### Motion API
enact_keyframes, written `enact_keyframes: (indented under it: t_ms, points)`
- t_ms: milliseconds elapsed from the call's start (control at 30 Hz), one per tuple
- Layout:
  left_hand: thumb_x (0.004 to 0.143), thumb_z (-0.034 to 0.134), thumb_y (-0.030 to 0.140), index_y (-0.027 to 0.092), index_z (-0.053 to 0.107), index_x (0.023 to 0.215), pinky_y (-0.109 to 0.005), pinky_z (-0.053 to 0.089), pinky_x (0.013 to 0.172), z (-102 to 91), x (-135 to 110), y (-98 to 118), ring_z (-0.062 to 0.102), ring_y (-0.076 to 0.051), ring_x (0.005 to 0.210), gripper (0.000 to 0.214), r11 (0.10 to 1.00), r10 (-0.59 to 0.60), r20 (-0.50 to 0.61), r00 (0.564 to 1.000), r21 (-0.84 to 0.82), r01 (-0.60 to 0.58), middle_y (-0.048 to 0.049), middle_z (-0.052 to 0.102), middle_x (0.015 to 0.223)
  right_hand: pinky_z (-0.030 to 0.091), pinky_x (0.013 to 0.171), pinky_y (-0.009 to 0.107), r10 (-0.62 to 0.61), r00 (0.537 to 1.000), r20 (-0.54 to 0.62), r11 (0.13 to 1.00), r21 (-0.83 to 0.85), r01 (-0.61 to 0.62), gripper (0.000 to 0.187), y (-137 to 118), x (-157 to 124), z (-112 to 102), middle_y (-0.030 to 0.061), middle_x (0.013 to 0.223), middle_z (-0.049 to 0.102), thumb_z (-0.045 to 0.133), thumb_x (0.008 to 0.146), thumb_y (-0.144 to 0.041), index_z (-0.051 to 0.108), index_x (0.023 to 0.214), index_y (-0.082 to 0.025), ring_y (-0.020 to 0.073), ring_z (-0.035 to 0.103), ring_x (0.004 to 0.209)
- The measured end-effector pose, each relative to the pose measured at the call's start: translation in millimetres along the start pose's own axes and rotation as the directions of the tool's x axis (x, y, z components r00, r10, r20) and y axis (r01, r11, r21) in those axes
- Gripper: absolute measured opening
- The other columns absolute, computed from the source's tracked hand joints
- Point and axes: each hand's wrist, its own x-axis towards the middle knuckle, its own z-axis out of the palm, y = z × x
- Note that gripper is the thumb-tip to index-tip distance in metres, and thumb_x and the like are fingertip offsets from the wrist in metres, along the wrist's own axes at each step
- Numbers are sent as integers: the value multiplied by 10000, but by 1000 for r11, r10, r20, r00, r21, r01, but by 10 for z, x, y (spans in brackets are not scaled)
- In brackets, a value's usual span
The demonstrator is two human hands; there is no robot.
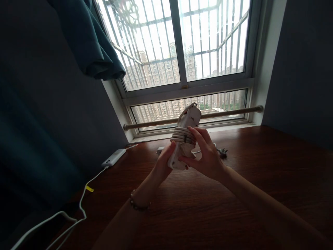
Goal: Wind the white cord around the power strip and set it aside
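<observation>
A white power strip [187,122] is held upright above the dark wooden table [208,208], with its own white cord wound in several loops round its middle. My left hand [163,163] grips its lower end from the left. From the right, my right hand [205,154] closes on it, fingers pressed on the cord loops and on the strip's lower part. The cord's plug [222,151] lies on the table just behind my right hand.
A white power bank [113,157] lies at the table's left edge, with a white cable [78,208] trailing toward me. A barred window [182,52] with a wooden rail [229,111] is behind. A teal cloth [91,41] hangs at upper left.
</observation>
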Motion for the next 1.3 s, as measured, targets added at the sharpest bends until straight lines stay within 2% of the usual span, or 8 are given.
enact_keyframes:
  t_ms: [233,400,533,600,833,1033,1167,1300]
  points:
    - [701,624,439,111,576,1077,-316,484,490,-59,34,-40,602,-210,569,501,989,30,169,985,139,-54,-111,645,854,478,817,371,-21,997,-75,1000,-10,21,649,-16,-23,1,134,1116,452,659,717,-333,365,1273,-175,238,468,1032]
    - [668,658,444,93,590,1039,-326,491,502,-41,6,14,608,-222,556,515,985,-2,247,969,167,-40,-121,643,803,453,867,374,-33,999,-42,998,-47,31,688,9,3,-28,128,1119,454,683,696,-346,352,1272,-166,233,457,1046]
    - [715,627,352,121,572,1052,-349,516,557,-45,21,27,623,-244,697,413,996,-11,225,974,92,-10,-128,638,918,382,962,435,19,998,56,999,-36,-17,892,45,12,-9,165,1277,331,700,654,-443,216,1346,-159,278,350,1178]
    - [734,605,312,126,556,1070,-351,517,562,-55,36,13,618,-229,696,387,998,-29,203,979,61,16,-126,635,942,355,985,453,43,996,74,999,-34,-40,945,73,3,15,172,1320,280,696,646,-469,165,1364,-161,288,308,1215]
    - [757,548,266,102,548,1031,-355,509,534,-117,89,-28,601,-202,616,319,999,-44,169,985,-5,45,-102,641,836,362,976,441,80,991,109,996,-38,-76,927,191,-14,15,154,1290,325,716,622,-459,220,1346,-164,274,339,1183]
    - [699,614,299,73,548,1018,-365,511,607,-178,136,-6,618,-223,665,397,999,-17,181,983,34,11,-118,642,841,420,907,395,49,993,112,999,-3,-49,808,282,-3,-38,123,1155,459,749,583,-428,381,1248,-153,246,449,1072]
    - [711,640,297,91,553,1025,-336,504,651,-148,124,9,622,-211,714,386,994,-51,233,971,101,27,-117,642,872,441,867,368,6,999,46,1000,-25,-5,692,255,7,-45,115,1091,493,734,609,-388,431,1178,-136,227,475,1017]
    - [729,642,295,102,574,1016,-289,497,654,-90,100,-1,623,-189,726,352,979,-79,223,972,202,33,-107,642,871,456,828,368,-28,999,-23,997,-78,26,579,191,16,-44,117,1043,507,694,657,-344,446,1134,-130,222,478,979]
